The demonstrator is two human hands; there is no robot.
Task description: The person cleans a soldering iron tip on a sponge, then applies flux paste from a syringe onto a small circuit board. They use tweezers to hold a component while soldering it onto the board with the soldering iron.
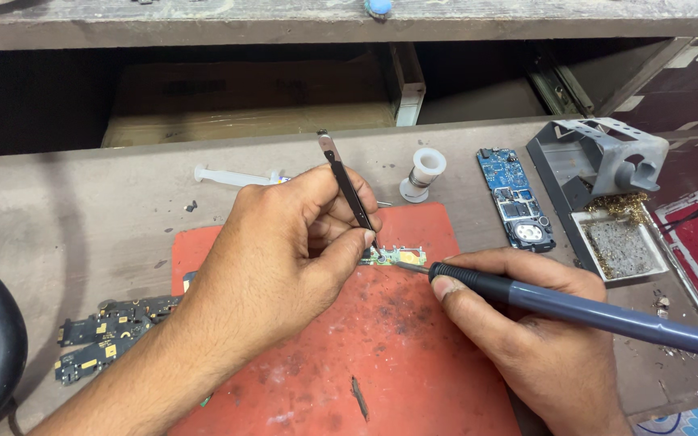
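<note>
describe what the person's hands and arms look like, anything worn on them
Both are bare: the left hand and the right hand show no gloves, rings, watch or bands. No sleeve reaches the visible left forearm or right wrist. Fingernails are short and unpainted.

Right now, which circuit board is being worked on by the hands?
The small green board on the red mat; the blue board and black boards lie untouched.
</note>
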